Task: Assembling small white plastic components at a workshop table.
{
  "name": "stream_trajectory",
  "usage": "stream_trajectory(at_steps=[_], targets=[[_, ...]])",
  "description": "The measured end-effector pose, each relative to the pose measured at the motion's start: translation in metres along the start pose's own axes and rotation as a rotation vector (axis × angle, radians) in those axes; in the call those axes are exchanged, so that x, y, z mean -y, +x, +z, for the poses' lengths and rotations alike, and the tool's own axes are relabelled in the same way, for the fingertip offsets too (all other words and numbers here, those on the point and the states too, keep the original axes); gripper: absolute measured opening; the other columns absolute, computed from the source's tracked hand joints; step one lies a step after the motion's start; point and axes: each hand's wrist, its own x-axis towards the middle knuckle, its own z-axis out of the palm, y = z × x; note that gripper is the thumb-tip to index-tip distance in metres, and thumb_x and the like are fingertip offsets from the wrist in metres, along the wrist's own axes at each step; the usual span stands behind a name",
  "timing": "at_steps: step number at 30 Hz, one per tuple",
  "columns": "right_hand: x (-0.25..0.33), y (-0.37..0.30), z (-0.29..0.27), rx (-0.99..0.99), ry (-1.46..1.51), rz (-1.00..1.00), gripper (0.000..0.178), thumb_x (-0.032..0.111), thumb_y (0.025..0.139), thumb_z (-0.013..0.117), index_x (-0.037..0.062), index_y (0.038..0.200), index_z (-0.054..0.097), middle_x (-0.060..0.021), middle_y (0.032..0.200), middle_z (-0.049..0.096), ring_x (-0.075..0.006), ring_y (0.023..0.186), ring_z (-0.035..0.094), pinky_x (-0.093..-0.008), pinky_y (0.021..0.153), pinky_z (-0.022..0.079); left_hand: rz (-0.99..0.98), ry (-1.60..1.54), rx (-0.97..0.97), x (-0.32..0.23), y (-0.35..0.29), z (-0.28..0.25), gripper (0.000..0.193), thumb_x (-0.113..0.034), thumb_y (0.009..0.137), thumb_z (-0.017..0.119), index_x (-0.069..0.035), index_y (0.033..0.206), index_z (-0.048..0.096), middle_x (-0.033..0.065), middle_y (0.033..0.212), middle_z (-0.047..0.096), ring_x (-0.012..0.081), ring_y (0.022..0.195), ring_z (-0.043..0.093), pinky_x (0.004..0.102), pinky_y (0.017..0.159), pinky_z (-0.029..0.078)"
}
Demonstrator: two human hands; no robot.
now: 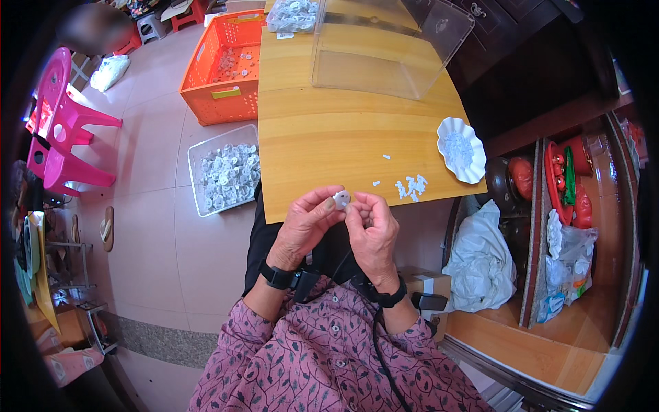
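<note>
i view the work from above, through the head camera. the left hand has a narrow pinch, thumb against fingertips, holding a small white disc; the disc is just off the near edge of the yellow wooden table, over the lap. the right hand meets it from the right, thumb and forefinger drawn close together, the other fingers curled; whether they grip the disc or a separate piece i cannot tell. on the table, just beyond the right hand, lie small white pegs in a loose group, two more lying apart to the left. near the table's right edge i see a white wavy-rimmed dish holding pale translucent bits. a clear plastic box is at the far end. to the left, on the floor, a clear tub holds many pale round parts; beyond it is an orange crate with a few small parts inside.
</note>
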Motion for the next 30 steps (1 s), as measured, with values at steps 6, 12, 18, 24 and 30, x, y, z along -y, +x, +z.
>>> stream_trajectory(at_steps=[6, 12, 18, 24, 30], targets=[[0.0009, 0.0011, 0.0004, -0.002, -0.008, -0.019, 0.020, 0.002, 0.089, 0.068, -0.0011, 0.108, 0.061, -0.0102, 0.083, 0.070, -0.0142, 0.070, 0.069, -0.0281, 0.063, 0.056, 0.005, 0.015, -0.005, -0.0007, -0.0007, 0.0010, 0.033, -0.011, 0.096, 0.067, 0.000, 0.126, 0.062, 0.0108, 0.119, 0.067, 0.0200, 0.110, 0.064, 0.0360, 0.095, 0.054], [0.0037, -0.0005, 0.0030, -0.018, -0.047, -0.029, 0.022, 0.001, 0.087, 0.069, -0.0022, 0.108, 0.062, -0.0080, 0.084, 0.070, -0.0099, 0.070, 0.066, -0.0252, 0.063, 0.054, 0.010, 0.067, -0.031, -0.0010, -0.0015, 0.0022, 0.031, -0.007, 0.095, 0.067, 0.001, 0.125, 0.063, 0.0108, 0.118, 0.067, 0.0192, 0.109, 0.065, 0.0358, 0.095, 0.054], [-0.0002, 0.0009, 0.0034, -0.005, -0.106, -0.126, 0.019, 0.000, 0.087, 0.068, 0.0001, 0.105, 0.061, -0.0111, 0.085, 0.066, -0.0171, 0.068, 0.068, -0.0300, 0.060, 0.056, 0.033, 0.165, -0.032, -0.0056, -0.0033, 0.0016, 0.031, -0.001, 0.092, 0.068, 0.001, 0.122, 0.064, 0.0106, 0.113, 0.068, 0.0178, 0.105, 0.066, 0.0328, 0.094, 0.055], [-0.0005, 0.0007, 0.0034, 0.033, -0.051, -0.066, 0.018, 0.000, 0.087, 0.068, -0.0001, 0.104, 0.061, -0.0109, 0.082, 0.067, -0.0179, 0.067, 0.068, -0.0305, 0.060, 0.055, 0.036, 0.183, -0.042, -0.0045, -0.0034, -0.0013, 0.030, 0.000, 0.092, 0.068, 0.002, 0.121, 0.064, 0.0095, 0.111, 0.069, 0.0163, 0.102, 0.066, 0.0310, 0.093, 0.055], [0.0028, 0.0002, 0.0043, 0.005, -0.075, -0.066, 0.017, 0.001, 0.087, 0.069, -0.0018, 0.103, 0.063, -0.0074, 0.081, 0.070, -0.0098, 0.069, 0.066, -0.0247, 0.061, 0.054, 0.067, 0.235, -0.058, -0.0038, -0.0038, 0.0013, 0.029, 0.000, 0.091, 0.069, 0.002, 0.120, 0.065, 0.0086, 0.109, 0.069, 0.0145, 0.100, 0.066, 0.0296, 0.092, 0.055]])
